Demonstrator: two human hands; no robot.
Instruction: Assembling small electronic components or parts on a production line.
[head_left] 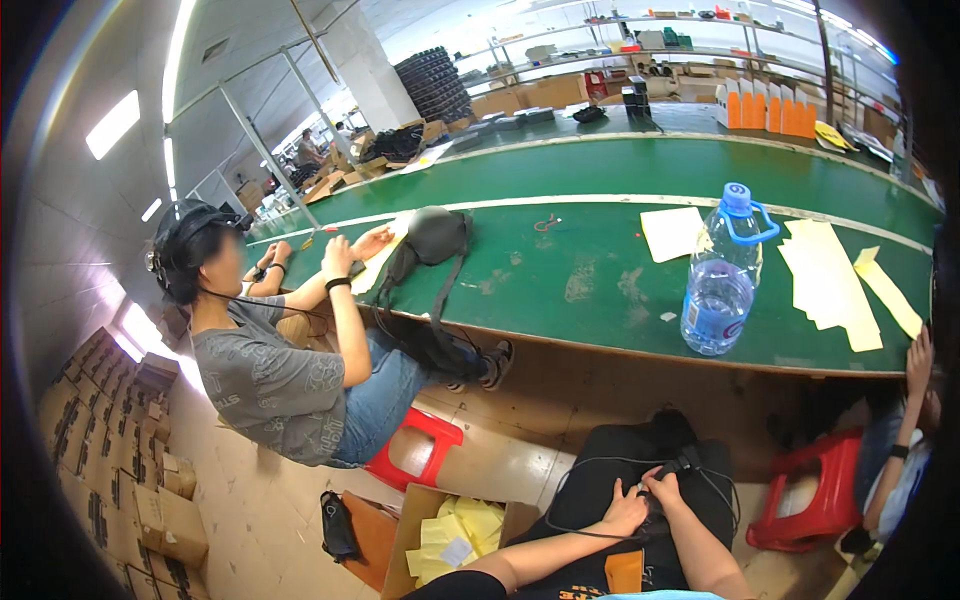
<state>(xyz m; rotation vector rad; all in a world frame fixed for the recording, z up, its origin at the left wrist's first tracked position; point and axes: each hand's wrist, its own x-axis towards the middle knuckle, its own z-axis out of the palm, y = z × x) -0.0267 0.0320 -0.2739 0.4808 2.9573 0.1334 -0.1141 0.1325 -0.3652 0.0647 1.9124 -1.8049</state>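
Observation:
Both of my hands are close together over my lap, on dark trousers. My left hand [625,510] has its fingers curled at a small dark piece joined to a thin black cable [572,470]. Beside it, my right hand [662,487] is closed with thumb and fingers pinched on the same cable. A blocky black part [686,460] lies just beyond the right hand's fingertips; its kind is unclear. The cable loops out over both sides of my lap. What lies between the fingers is mostly hidden.
Ahead runs a green workbench [590,280] with a large water bottle [722,280], yellow paper sheets [825,285] and a black bag [440,236]. A co-worker [275,350] sits at left. Red stools [808,490] flank me; a carton of yellow paper [455,540] stands by my left arm.

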